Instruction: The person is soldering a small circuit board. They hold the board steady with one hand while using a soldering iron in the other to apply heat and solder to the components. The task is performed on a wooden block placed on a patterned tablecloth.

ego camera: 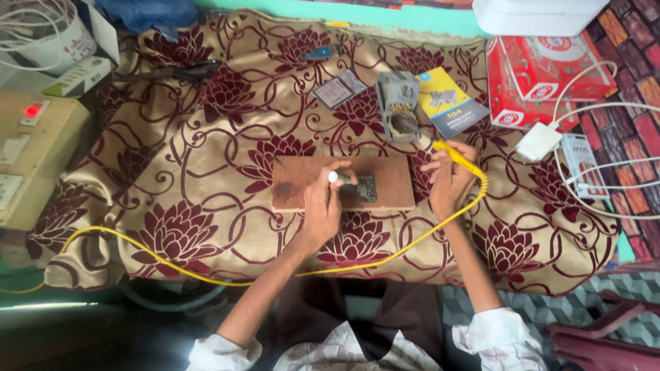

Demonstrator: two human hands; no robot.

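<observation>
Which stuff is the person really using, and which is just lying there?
In use: left hand holding a small tool over the circuit board on the wooden board; right hand holding the yellow soldering iron.

Lying about: iron stand, booklet, red box, white charger.

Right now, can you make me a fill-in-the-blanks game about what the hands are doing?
1. The right hand holds a soldering iron whose handle and cord are ____.
2. The circuit board lies on a brown wooden ____.
3. The left hand rests by the circuit board, on the ____ board.
4. The cloth has dark red ____ on it.

Missing words: yellow; board; wooden; flowers
</observation>
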